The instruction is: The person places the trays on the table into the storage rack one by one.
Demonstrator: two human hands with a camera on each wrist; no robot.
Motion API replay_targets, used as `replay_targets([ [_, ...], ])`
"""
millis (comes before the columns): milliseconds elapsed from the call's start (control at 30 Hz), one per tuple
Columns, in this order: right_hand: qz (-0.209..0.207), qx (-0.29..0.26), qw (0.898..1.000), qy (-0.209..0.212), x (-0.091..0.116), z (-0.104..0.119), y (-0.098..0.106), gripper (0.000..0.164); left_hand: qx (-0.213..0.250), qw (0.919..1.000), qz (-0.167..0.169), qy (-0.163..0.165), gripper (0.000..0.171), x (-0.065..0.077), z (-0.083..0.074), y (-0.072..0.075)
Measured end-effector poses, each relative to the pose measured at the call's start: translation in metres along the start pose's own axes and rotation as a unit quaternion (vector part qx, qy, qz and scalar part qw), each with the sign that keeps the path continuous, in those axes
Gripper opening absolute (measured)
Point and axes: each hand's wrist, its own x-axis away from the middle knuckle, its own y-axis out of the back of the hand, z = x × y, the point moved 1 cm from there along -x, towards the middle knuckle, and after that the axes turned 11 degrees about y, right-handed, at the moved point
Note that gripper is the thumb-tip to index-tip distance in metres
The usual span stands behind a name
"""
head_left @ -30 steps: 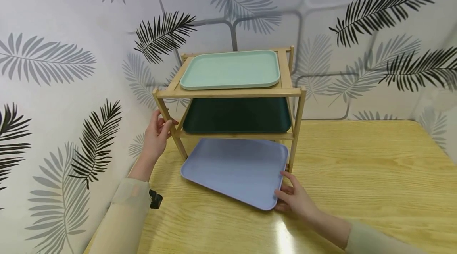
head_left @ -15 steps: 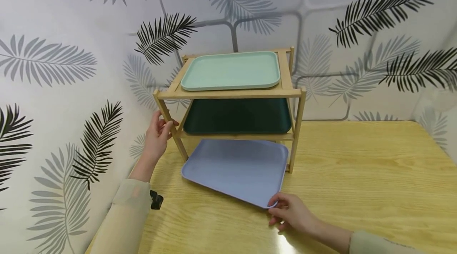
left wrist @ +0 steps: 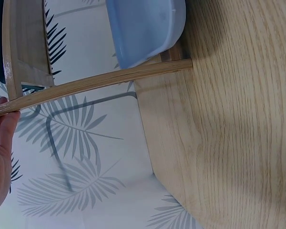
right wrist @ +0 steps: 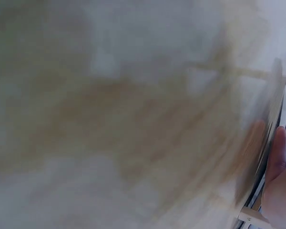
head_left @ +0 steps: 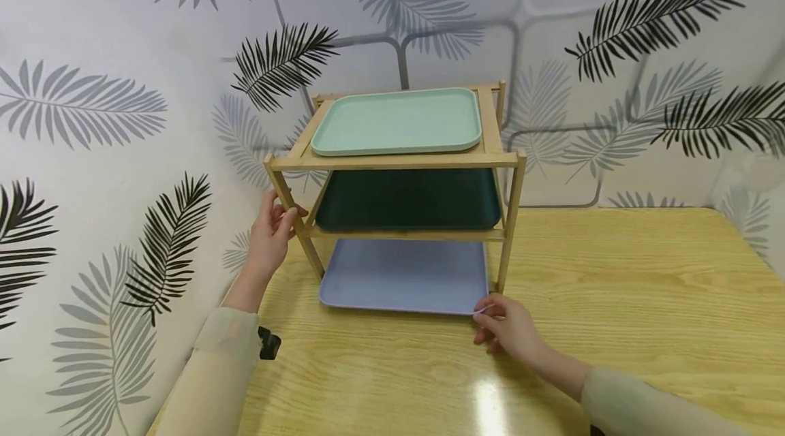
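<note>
A wooden three-tier rack (head_left: 392,162) stands against the wall. My left hand (head_left: 268,242) grips its left front post; the left wrist view shows the thumb and fingers around this wooden post (left wrist: 95,87). On the bottom level lies a lavender tray (head_left: 401,279), its front edge slightly past the front posts. My right hand (head_left: 510,330) pinches that tray's front right corner between thumb and fingers. In the right wrist view, the right hand (right wrist: 279,191) appears at the right edge, and much of the picture is blurred.
A dark green tray (head_left: 407,197) occupies the middle level, and a mint green tray (head_left: 398,121) lies on top. The rack stands on a wood-grain table (head_left: 619,286). Leaf-patterned wall covering (head_left: 122,170) rises at the left and behind.
My right hand moved from the lavender tray's right edge to its front corner, then pushed that corner back, straightening the tray within the rack. The left hand stays on the post.
</note>
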Motion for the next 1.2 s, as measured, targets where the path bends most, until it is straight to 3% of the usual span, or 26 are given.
replay_targets([
  [133,-0.023,-0.007,1.0,-0.014,-0.009,-0.002,-0.002,0.014,0.002,1.0,-0.007,-0.002,0.04,-0.004,0.01,0.0],
  [300,-0.063,-0.005,0.998,-0.027,-0.017,-0.002,-0.009,0.015,0.002,0.9999,-0.009,-0.005,0.04,-0.003,0.011,0.001],
  [400,-0.087,-0.006,0.996,-0.033,-0.022,-0.003,-0.013,0.014,0.004,1.0,-0.008,-0.002,0.041,-0.002,0.008,0.001],
  [567,-0.111,-0.01,0.993,-0.032,-0.029,-0.004,-0.015,0.011,-0.002,1.0,-0.002,-0.006,0.04,0.007,-0.01,0.0],
  [733,-0.117,0.009,0.993,-0.02,-0.034,-0.006,-0.017,0.012,-0.003,1.0,0.0,-0.002,0.038,0.012,-0.022,-0.001],
  [967,-0.122,0.034,0.992,-0.019,-0.041,-0.006,-0.019,0.015,0.005,1.0,0.006,0.001,0.039,0.012,-0.022,-0.001],
  [1200,-0.093,-0.057,0.994,-0.021,-0.036,0.0,-0.017,0.025,0.002,1.0,0.005,0.002,0.038,0.011,-0.019,0.0],
])
